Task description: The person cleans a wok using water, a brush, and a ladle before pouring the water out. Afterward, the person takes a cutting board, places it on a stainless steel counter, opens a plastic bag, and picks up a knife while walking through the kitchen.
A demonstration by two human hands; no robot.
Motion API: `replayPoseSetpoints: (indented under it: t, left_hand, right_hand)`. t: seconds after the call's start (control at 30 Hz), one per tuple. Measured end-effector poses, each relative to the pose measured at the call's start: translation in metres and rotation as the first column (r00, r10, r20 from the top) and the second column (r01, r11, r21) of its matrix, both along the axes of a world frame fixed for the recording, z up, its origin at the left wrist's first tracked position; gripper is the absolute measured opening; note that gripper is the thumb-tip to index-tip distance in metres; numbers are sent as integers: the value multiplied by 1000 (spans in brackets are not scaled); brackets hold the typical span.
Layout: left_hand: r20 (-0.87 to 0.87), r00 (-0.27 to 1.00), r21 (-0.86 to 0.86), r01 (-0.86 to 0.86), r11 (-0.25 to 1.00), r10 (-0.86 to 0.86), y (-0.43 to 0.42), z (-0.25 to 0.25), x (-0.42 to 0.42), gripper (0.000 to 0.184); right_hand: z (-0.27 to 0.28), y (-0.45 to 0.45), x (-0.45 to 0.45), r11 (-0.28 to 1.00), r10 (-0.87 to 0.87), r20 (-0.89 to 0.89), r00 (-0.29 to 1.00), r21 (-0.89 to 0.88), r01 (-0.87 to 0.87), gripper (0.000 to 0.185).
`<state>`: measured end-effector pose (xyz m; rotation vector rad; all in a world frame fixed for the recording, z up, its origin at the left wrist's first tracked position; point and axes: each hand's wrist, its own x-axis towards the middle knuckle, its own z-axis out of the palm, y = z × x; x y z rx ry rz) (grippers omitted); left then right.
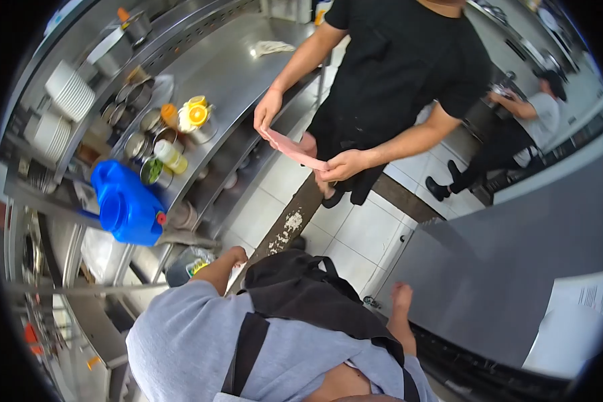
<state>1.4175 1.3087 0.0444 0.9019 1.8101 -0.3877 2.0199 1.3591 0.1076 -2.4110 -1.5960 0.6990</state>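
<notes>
My left hand (234,257) hangs low at my side with its fingers curled. A bit of white shows just under it, too small to name. My right hand (400,293) is at the other side of my dark apron (301,295), loosely closed, with nothing visible in it. It is nearest to the grey panel (489,261). In front of me a person in black (402,74) holds a pink, flat, floppy strip (291,149) stretched between both hands. What the strip is made of I cannot tell.
A steel counter (241,74) on the left carries pots, bottles and cut oranges (197,114). A blue jug (124,204) stands near its end. Plates (67,87) are stacked on a shelf. Another person (526,120) works at the far right. White debris (288,228) lies on a dark floor strip.
</notes>
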Motion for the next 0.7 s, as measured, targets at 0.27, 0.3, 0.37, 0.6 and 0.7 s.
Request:
replayPoseSetpoints:
  t: [0.27, 0.3, 0.37, 0.6, 0.7]
  left_hand:
    - [85, 994, -167, 78, 983, -64, 42, -52, 50, 20]
    - [72, 995, -186, 88, 979, -76, 64, -44, 65, 19]
    - [42, 993, -215, 118, 969, -111, 124, 3, 103, 21]
    - [233, 898, 383, 268, 884, -373, 309, -38, 225, 22]
    - [508, 853, 360, -89, 929, -116, 364, 33, 261, 26]
  right_hand:
    - [83, 178, 37, 991, -83, -99, 992, 97, 93, 21]
    - [89, 187, 39, 984, -94, -159, 983, 132, 116, 21]
    - [81, 192, 47, 986, -126, -152, 980, 89, 140, 21]
    - [40, 136, 47, 963, -48, 6, 999, -265, 48, 19]
    - [2, 106, 58, 954, 58, -20, 998, -293, -61, 19]
